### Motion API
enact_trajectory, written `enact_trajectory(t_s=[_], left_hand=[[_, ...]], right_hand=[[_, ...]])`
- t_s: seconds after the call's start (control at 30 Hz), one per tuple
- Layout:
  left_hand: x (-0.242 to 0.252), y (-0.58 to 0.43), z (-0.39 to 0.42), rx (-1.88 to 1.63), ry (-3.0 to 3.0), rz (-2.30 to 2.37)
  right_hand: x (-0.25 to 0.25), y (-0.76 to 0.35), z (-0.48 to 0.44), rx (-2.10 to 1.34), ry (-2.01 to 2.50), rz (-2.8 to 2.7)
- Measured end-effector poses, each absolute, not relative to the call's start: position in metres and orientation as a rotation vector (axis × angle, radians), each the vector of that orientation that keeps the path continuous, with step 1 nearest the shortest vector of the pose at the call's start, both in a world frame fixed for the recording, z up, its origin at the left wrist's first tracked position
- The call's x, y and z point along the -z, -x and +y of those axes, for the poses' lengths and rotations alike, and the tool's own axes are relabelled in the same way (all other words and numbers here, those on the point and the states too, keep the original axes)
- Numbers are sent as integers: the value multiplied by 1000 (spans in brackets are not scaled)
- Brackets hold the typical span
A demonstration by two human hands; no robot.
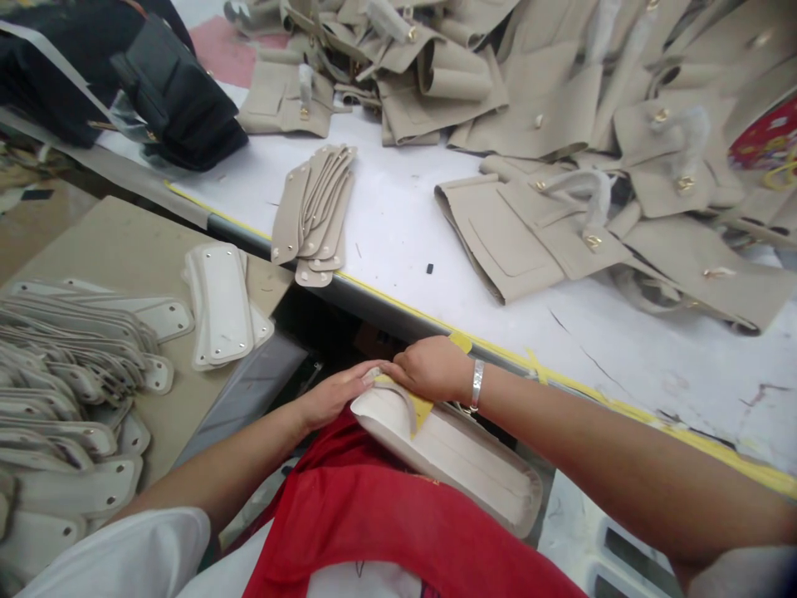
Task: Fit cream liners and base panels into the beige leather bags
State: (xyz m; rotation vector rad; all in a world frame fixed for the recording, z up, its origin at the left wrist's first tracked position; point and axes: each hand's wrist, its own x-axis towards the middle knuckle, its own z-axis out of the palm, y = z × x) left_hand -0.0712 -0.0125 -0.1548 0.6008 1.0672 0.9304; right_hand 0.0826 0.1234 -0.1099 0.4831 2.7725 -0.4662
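Observation:
A long off-white bag base panel [461, 465] lies across my lap on a red cloth [386, 515]. A yellow strip [416, 409] is peeled up at its near end. My right hand [429, 370], with a silver bracelet on the wrist, is closed in a pinch on that end of the panel. My left hand [333, 394] presses on the same end beside it, fingers together and bent against the edge.
A fanned stack of beige base panels [315, 212] lies on the white table [398, 224]. Heaped beige bag bodies [560, 108] fill the far right. White panels [221, 303] and several more [68, 374] cover the brown board at left. A black bag [174, 91] sits far left.

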Motion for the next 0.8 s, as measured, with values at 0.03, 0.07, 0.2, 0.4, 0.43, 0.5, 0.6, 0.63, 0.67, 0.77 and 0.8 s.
enact_trajectory(t_s=[0.03,0.07,0.2,0.4,0.43,0.5,0.6,0.63,0.67,0.77,0.8], left_hand=[[154,73,-12,-925,-596,1052],[155,74,-11,-920,-586,1038],[160,77,-10,-926,-517,1031],[170,80,-10,-988,-450,1089],[170,80,-10,-992,-446,1095],[168,79,-8,-989,-438,1101],[161,75,-4,-964,-411,1089],[159,73,-2,-959,-392,1084],[156,72,0,-950,-372,1077],[149,68,5,-929,-311,1067],[147,66,6,-922,-297,1069]], right_hand=[[109,-82,124,457,-471,2777],[107,-82,126,448,-458,2788],[98,-82,136,386,-419,2850],[92,-74,157,263,-267,2900],[92,-72,160,253,-225,2906],[92,-68,163,241,-147,2919],[92,-64,167,235,-69,2918],[91,-63,168,234,-58,2909],[91,-63,169,233,-51,2895],[89,-62,173,213,-38,2863],[89,-61,174,203,-26,2861]])
